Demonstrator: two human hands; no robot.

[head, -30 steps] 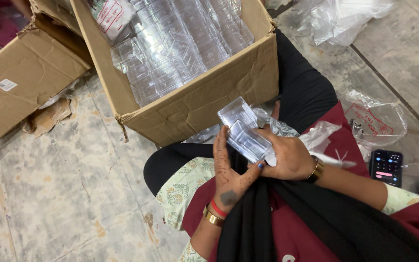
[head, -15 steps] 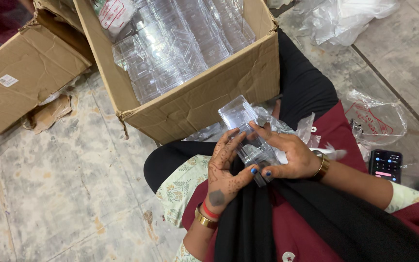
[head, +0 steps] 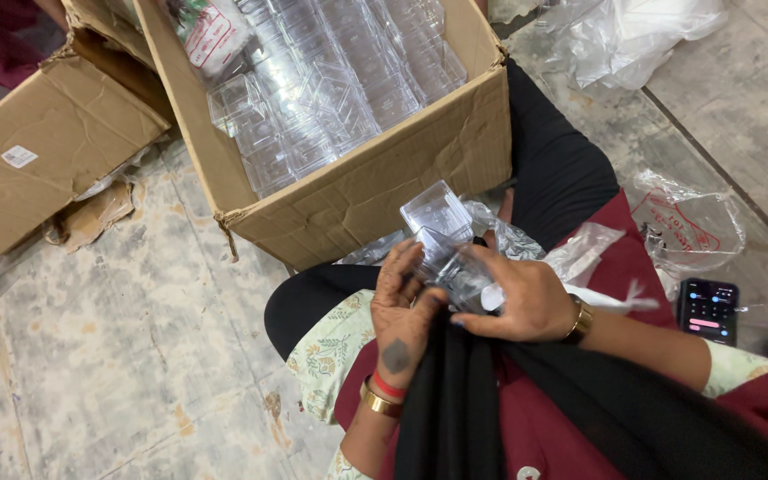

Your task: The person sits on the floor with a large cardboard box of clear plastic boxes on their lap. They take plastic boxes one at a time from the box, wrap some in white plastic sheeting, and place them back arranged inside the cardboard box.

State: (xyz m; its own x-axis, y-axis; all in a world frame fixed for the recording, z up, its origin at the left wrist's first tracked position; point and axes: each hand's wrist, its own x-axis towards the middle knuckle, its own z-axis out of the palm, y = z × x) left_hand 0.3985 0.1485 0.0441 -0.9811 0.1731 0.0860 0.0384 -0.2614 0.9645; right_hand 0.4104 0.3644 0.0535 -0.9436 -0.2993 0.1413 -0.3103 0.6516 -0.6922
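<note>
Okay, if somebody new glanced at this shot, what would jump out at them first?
Probably the clear plastic box held up at centre between the left hand and right hand. Just above it stands a big open cardboard carton packed with more clear boxes. A phone with a lit screen lies on the floor at the right, beside a crumpled plastic bag.

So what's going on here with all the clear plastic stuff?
A person sitting on the floor holds a small clear plastic box over their lap, the left hand at its side and the right hand gripping it from the other side. In front of them stands an open brown cardboard carton packed with more clear plastic boxes. A dark smartphone lies on the floor to their right.
</note>
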